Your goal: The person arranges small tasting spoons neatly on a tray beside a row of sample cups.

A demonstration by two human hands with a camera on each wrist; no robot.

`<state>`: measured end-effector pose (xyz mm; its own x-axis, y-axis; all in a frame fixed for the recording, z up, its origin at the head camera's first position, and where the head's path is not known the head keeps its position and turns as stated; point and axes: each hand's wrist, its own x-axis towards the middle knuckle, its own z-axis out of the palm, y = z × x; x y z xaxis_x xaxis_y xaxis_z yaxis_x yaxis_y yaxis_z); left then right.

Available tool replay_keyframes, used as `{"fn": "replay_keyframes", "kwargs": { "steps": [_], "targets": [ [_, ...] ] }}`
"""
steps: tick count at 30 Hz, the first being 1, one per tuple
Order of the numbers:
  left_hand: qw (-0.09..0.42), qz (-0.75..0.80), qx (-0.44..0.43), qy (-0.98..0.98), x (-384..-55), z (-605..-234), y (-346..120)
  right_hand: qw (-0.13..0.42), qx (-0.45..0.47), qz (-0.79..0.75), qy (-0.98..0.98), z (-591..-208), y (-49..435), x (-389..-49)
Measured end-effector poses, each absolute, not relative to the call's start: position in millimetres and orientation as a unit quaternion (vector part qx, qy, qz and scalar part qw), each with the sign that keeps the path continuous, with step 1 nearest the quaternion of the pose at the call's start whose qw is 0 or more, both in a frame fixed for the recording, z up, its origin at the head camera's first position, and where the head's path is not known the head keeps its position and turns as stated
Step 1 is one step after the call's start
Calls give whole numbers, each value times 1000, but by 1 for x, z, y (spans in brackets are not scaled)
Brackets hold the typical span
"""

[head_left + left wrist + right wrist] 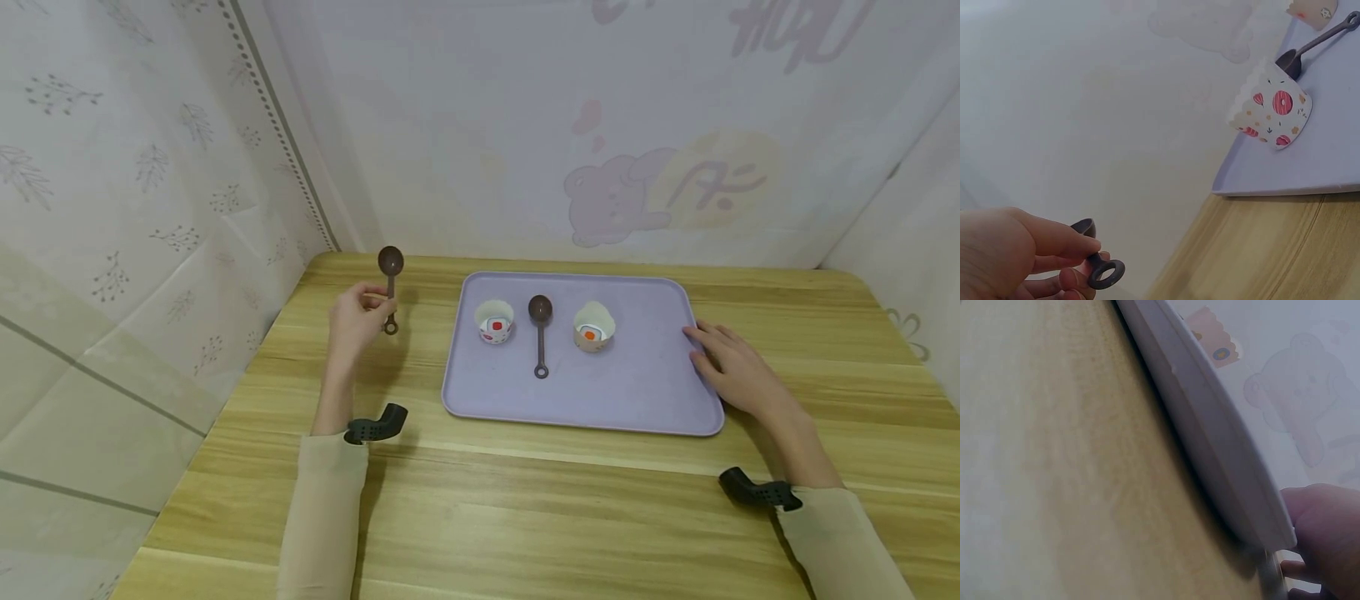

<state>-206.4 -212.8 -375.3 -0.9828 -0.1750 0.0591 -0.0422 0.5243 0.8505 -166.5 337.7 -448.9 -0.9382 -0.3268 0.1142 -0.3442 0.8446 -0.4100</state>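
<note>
My left hand (356, 321) pinches the handle of a brown measuring spoon (391, 262) between thumb and fingers, left of the tray. Its bowl points away from me, and the ring end of this measuring spoon (1107, 275) sticks out past the fingertips in the left wrist view. My right hand (731, 367) rests at the right rim of the lilac tray (600, 396), fingers loosely extended. On the tray lie a second brown spoon (541, 333), a paper cup (494, 322) with a red-marked piece inside, and another paper cup (593, 327) with an orange-marked piece.
The tray lies on a wood-grain table (525, 517). Behind it hangs a pale curtain (480, 150) with a bear print, and a leaf-patterned curtain (135, 208) borders the left side. Both wrists wear black camera mounts (377, 425).
</note>
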Motion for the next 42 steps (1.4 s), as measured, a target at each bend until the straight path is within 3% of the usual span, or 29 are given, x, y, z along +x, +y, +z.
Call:
{"fn": "replay_keyframes", "kwargs": {
  "steps": [42],
  "targets": [
    [89, -477, 20, -874, -198, -353, -187, 24, 170, 219, -960, -445, 335, -165]
  ]
}}
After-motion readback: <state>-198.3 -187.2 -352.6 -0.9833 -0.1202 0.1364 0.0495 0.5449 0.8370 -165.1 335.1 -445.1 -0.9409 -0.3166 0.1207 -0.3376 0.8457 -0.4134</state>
